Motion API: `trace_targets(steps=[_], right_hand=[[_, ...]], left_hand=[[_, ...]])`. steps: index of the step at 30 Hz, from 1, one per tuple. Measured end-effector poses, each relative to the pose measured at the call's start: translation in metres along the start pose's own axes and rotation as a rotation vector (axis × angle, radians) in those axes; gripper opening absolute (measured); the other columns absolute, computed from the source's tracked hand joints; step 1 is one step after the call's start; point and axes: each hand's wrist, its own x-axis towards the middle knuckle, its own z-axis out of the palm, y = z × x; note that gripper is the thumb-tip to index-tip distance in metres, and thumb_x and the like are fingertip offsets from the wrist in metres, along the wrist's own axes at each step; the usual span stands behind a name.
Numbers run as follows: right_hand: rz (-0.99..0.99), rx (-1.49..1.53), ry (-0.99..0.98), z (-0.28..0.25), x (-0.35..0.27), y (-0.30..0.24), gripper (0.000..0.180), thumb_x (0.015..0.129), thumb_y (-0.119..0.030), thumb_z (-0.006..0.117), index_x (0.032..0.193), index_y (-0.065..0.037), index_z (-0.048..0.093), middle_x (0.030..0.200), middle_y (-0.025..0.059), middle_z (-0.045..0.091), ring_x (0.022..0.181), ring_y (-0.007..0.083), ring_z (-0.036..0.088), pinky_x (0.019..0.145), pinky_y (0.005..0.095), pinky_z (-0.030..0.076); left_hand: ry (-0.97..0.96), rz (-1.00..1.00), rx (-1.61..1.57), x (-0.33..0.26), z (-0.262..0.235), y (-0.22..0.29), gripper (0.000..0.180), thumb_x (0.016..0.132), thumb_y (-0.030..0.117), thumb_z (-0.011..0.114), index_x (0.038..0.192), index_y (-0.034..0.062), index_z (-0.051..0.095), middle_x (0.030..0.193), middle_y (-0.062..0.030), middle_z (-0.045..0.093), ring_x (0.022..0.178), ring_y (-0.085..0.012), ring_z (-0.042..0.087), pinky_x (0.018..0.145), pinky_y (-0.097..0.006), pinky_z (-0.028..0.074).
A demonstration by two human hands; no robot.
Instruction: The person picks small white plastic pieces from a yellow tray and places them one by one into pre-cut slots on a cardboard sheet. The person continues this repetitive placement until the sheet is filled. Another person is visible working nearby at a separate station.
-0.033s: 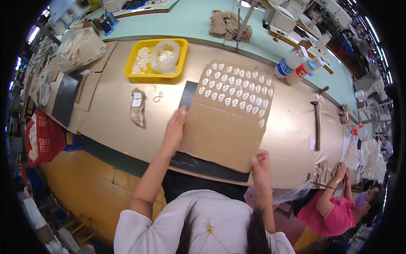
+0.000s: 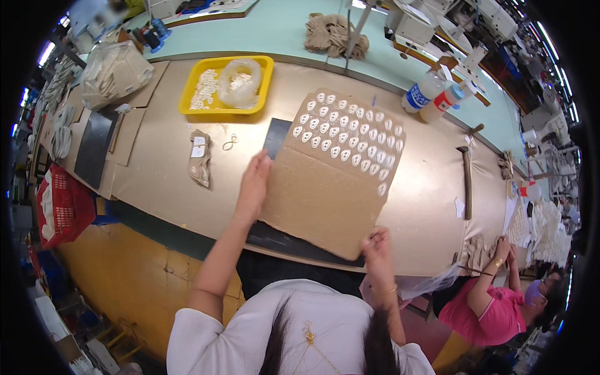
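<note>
Two grips: left hand [image 2: 253, 186] closed on cardboard [image 2: 319, 194], right hand's [image 2: 377, 247] I cannot tell; tan desk [image 2: 431, 212] around, yellow floor [image 2: 100, 269] at eight o'clock.

The brown cardboard sheet [image 2: 319, 200] hides most of the flat black board [image 2: 275, 236] beneath; markings on the small white oval pieces [image 2: 334, 132] are too tiny to tell

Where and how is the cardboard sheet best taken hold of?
Probably the cardboard sheet is best pinched at opposite side edges of its bare lower part, the left hand coming from the left, the right hand from the right: it is flat and thin, and white pieces cover its upper part.
</note>
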Motion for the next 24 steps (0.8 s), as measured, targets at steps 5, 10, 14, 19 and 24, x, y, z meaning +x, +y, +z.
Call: trace_targets(steps=[5,10,14,19,24], right_hand=[[0.414,-0.178,-0.423,0.017,-0.042,0.016,0.018,0.093,-0.009,0.055,0.110,-0.003,0.049,0.093,0.0075,0.062,0.082,0.0136,0.063,0.076,0.0243,0.049],[0.272,-0.481,-0.581,0.008,-0.031,-0.012,0.025,0.091,-0.020,0.061,0.106,0.000,0.060,0.082,0.0049,0.064,0.073,0.0094,0.058,0.069,0.0244,0.048],[0.276,-0.536,-0.482,-0.002,-0.023,-0.019,0.023,0.091,-0.017,0.061,0.107,0.000,0.059,0.087,0.0024,0.065,0.075,0.0070,0.058,0.069,0.0221,0.048],[0.143,-0.612,-0.393,0.011,-0.017,-0.018,0.021,0.090,-0.016,0.061,0.106,-0.002,0.061,0.086,0.0033,0.065,0.073,0.0074,0.058,0.068,0.0225,0.048],[0.117,-0.637,-0.362,0.014,-0.011,-0.018,0.019,0.090,-0.014,0.061,0.105,-0.002,0.061,0.087,0.0058,0.064,0.073,0.0096,0.058,0.067,0.0232,0.048]], left_hand=[[-0.191,0.151,0.471,0.063,0.015,0.015,0.029,0.093,0.020,0.053,0.112,0.0012,0.063,0.101,-0.0091,0.066,0.092,-0.0160,0.059,0.085,-0.028,0.044],[-0.330,0.256,0.858,0.089,0.039,0.039,0.029,0.089,0.025,0.059,0.104,0.0017,0.067,0.098,-0.0128,0.068,0.087,-0.0213,0.062,0.079,-0.030,0.047],[-0.391,0.378,0.891,0.089,0.042,0.036,0.029,0.087,0.026,0.062,0.102,0.0022,0.067,0.093,-0.0117,0.066,0.084,-0.0227,0.061,0.078,-0.031,0.048],[-0.390,0.454,0.879,0.080,0.041,0.035,0.026,0.086,0.021,0.062,0.104,0.0027,0.067,0.088,-0.0118,0.063,0.082,-0.0230,0.060,0.077,-0.032,0.047],[-0.298,0.388,0.803,0.078,0.029,0.023,0.022,0.087,0.014,0.059,0.104,0.0025,0.066,0.090,-0.0124,0.062,0.083,-0.0247,0.060,0.078,-0.032,0.047]])
